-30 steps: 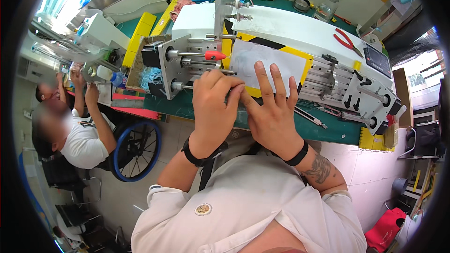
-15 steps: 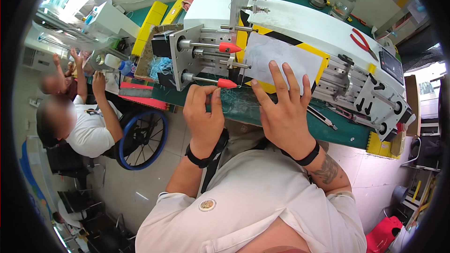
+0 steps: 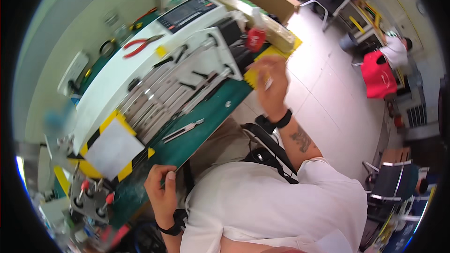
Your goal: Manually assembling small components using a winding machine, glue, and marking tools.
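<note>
My left hand is at the near edge of the green table, fingers curled and thumb against the forefinger. Whatever it may pinch is too fine to make out. Smeared by motion, my right hand hangs off the right end of the metal-railed machine, beside a yellow ridged piece. A red bottle with a pale top stands just beyond it. The machine's metal end plate is left of that hand. Farther left lie a white sheet with yellow-black tape and two red cone tips.
A slim silver hand tool lies on the green table. Red-handled pliers and a dark control panel sit on the white casing. A cardboard box stands at the back. Chairs and a red bag are at right.
The view has swung to the right. My right hand has left the white sheet and moved to the machine's right end. My left hand is now away from the red cone tip.
</note>
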The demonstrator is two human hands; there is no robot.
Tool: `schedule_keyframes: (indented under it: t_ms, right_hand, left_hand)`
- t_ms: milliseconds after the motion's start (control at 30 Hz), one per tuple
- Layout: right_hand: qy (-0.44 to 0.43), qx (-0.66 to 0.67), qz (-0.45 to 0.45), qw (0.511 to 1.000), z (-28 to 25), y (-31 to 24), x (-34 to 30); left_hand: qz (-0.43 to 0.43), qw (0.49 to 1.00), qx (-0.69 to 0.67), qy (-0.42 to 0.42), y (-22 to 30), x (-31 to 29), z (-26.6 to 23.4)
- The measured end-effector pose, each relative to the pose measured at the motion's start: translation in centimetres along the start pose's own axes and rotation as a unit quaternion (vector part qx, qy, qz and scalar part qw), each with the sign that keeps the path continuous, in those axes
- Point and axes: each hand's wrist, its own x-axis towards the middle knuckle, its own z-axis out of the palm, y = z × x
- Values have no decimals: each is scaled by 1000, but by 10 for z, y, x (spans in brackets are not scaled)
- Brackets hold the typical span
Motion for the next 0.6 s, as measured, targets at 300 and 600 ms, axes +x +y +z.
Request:
schedule_keyframes:
  t_ms: [300, 600]
  right_hand:
    - [88, -172, 236, 952, -114, 271, -18]
    - [35, -243, 153, 957, -111, 293, -5]
  left_hand:
    - [321, 917, 103, -213, 40, 125, 138]
    - [329, 875, 289, -206, 58, 165, 214]
